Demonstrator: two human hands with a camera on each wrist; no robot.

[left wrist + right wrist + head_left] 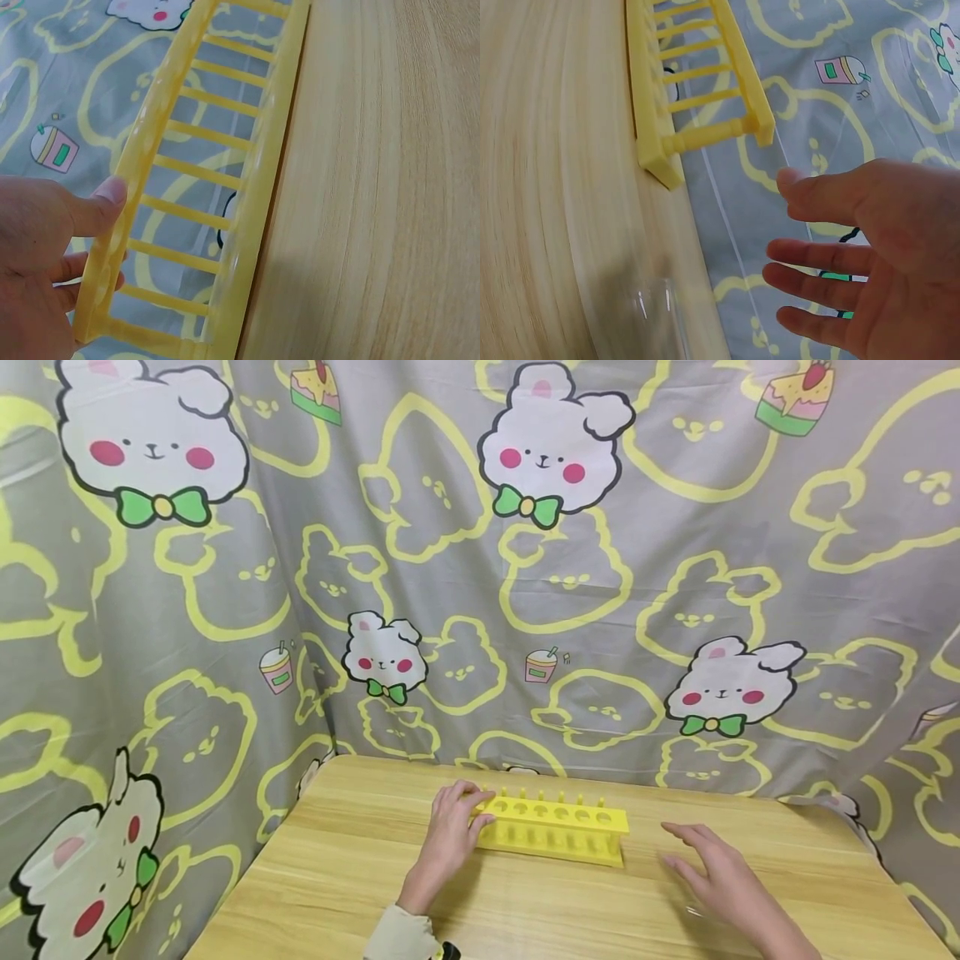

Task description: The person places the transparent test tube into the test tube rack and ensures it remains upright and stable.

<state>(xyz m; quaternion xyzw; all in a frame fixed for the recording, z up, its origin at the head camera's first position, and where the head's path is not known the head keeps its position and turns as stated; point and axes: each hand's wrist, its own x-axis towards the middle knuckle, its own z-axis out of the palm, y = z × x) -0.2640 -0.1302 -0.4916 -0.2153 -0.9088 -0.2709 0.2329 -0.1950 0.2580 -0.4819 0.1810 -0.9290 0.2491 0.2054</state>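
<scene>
A yellow test tube rack (551, 839) stands on the table, with a row of round holes along its top bar and a row of pegs behind. At its left end my left hand (453, 822) grips the top bar, thumb on the near side and fingers behind, as the left wrist view shows around the rack (255, 187). My right hand (712, 872) hovers to the right of the rack, apart from it, fingers extended and holding nothing. Below that hand a clear, see-through object (656, 315) lies on the table, partly cut off; its full shape cannot be made out.
The wood-grain table (555, 914) reaches back to a grey curtain (465, 577) printed with bears and cups. More of this cloth hangs along the left and right sides.
</scene>
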